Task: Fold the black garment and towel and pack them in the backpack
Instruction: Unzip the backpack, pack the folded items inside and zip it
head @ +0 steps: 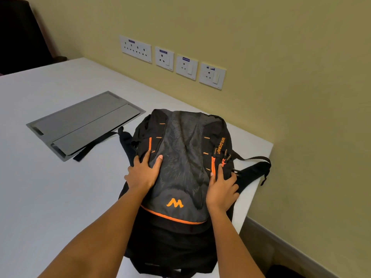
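Note:
A black and grey backpack (181,157) with orange zips and an orange logo lies flat, front side up, on the white table (50,197). My left hand (143,173) rests on its left side with straight, spread fingers. My right hand (221,187) lies on its right side beside the orange zip, fingers extended on the fabric. No black garment or towel shows anywhere on the table; the inside of the backpack is hidden.
A grey metal cable hatch (84,123) is set into the table left of the backpack, with a black strap (94,145) lying over its corner. The table's right edge (259,187) runs close to the bag. Wall sockets (172,59) line the yellow wall.

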`<state>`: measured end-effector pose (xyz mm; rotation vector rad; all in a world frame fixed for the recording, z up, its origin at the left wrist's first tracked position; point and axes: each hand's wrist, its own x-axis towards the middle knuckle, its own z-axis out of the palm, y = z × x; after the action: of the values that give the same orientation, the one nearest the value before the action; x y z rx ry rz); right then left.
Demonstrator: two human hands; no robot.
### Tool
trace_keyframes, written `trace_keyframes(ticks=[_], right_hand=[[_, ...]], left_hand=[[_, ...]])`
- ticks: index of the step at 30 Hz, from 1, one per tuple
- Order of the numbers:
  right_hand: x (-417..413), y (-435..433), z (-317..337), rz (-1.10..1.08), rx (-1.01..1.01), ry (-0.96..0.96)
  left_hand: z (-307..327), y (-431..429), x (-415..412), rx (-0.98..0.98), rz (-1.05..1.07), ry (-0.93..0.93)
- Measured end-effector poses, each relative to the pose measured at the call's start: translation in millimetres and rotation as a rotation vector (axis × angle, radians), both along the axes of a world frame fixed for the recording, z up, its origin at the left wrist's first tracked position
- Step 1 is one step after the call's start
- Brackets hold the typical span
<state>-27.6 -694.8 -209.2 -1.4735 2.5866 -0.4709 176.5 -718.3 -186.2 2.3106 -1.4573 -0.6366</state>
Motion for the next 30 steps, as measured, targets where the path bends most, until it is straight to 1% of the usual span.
trace_keyframes(ticks=[10,14,16,18,24,27,30], right_hand=[[-42.8,-23.8,-8.0,-0.336,-0.02,-0.083],[-53.0,-40.4,-7.9,-0.416,-0.043,-0.131],[-55.6,-48.2,-7.2,-0.437,-0.045,-0.149],[-59.6,-54.0,-7.1,-0.437,-0.039,-0.159],[-63.2,-48.8,-6.4,-0.379,-0.04,-0.161],[-54.3,-35.5,-7.9,-0.346,-0.092,-0.168],[-39.6,-16.9,-10.8,-0.22,-0.185,-0.122]], left_hand=[[-0.4,-74.1,-62.3,-0.023,-0.268,-0.012],[2.4,-110.9,-77.1,-0.008,-0.39,0.019],[3.8,-123.8,-82.6,0.011,-0.442,0.002],[3.5,-127.9,-86.7,0.001,-0.477,-0.037],[-6.7,-96.7,-88.6,-0.155,-0.533,-0.117],[-12.6,-69.1,-86.8,-0.203,-0.611,-0.191],[-21.4,-41.7,-84.6,-0.259,-0.667,-0.268]])
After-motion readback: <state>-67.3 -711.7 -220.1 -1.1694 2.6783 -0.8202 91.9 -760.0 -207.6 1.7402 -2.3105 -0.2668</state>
